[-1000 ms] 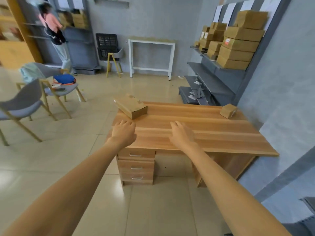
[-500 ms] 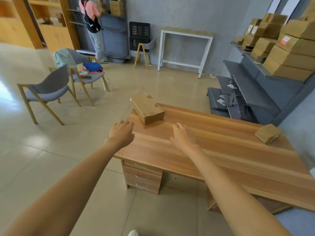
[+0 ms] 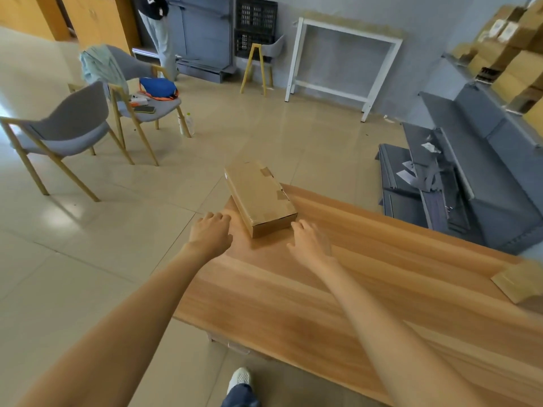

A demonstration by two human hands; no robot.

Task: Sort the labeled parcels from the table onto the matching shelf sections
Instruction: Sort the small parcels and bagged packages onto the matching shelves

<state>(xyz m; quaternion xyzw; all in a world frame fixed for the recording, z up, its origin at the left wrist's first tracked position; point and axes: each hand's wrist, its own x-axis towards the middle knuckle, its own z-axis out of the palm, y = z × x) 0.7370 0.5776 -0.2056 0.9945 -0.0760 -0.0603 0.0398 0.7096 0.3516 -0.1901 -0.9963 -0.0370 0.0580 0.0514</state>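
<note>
across the lower right of the view runs the wooden counter [image 3: 367, 289], its far left corner carrying the larger parcel [image 3: 260, 198], a long taped cardboard box lying flat with its far end jutting out past the counter's edge over the tiled floor [image 3: 88, 245]. beyond it on the right stands the grey shelf unit [image 3: 484, 148], with stacked cardboard boxes [image 3: 511, 54] on its upper level and loose paper slips on the lower ones. two grey chairs [image 3: 67, 127] sit at the left, one holding a blue bag [image 3: 158, 88], and another person stands by the far wall. a smaller parcel [image 3: 520, 282] lies at the counter's right edge, well apart from the first. the left hand [image 3: 211, 235] reaches in just left of the larger parcel's near end, fingers loosely extended, holding nothing; whether it touches the box cannot be told. the right hand [image 3: 311, 242] lies just right of that same end, fingers relaxed and spread, fingertips close to the box's near corner, gripping nothing.
</note>
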